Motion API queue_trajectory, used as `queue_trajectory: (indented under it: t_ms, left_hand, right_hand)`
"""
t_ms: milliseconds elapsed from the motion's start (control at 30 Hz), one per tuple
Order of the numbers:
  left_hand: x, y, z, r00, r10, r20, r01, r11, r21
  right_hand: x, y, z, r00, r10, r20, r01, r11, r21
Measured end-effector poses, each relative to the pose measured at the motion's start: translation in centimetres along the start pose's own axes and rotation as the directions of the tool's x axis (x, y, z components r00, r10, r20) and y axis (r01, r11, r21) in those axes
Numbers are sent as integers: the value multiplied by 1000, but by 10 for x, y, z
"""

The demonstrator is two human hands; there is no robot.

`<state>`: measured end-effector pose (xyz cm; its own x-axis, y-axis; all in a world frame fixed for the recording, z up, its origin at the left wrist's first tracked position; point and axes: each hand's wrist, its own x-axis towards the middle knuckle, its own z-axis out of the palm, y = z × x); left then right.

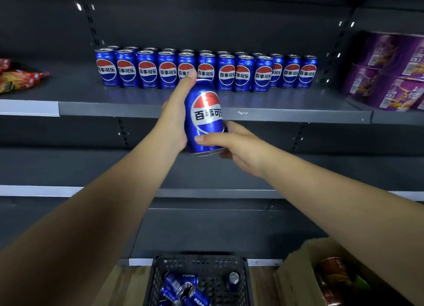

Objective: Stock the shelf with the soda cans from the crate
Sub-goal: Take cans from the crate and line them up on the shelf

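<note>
Currently my left hand (175, 120) and right hand (239, 148) both grip the can (205, 118); set it upright, label forward, before the row (206, 72).

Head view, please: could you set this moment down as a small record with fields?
held can: roughly upright, in front of the shelf edge, not yet set down
left grip: holds the can's side
right grip: holds its lower end
shelf: shelved cans upright in two rows
crate: below, loose cans lying inside
neighbours: purple packs right, snack bags left
</note>
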<state>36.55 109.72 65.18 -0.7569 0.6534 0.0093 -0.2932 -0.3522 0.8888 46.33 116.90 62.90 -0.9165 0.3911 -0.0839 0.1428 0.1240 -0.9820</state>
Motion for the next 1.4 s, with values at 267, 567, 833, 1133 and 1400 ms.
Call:
queue_trajectory:
  t_ms: [267,567,833,1133,1400]
  left_hand:
    - [19,-7,18,993,116,-26,-109,974,197]
    - [92,-41,70,984,172,-46,-127,858,498]
    - [161,-71,131,995,99,-2,-69,714,697]
    - [211,-108,186,999,23,-32,6,717,697]
    - [237,-133,202,996,-9,-87,66,732,678]
  right_hand:
    - [17,-8,-20,975,-93,-200,71,991,-113]
    - [68,1,-107,911,-155,-381,87,978,-191]
    - [118,7,-215,893,-182,-411,77,963,-259]
    - [160,35,-294,906,-155,-394,30,952,-305]
    - [183,52,-321,899,-212,-382,115,958,-261]
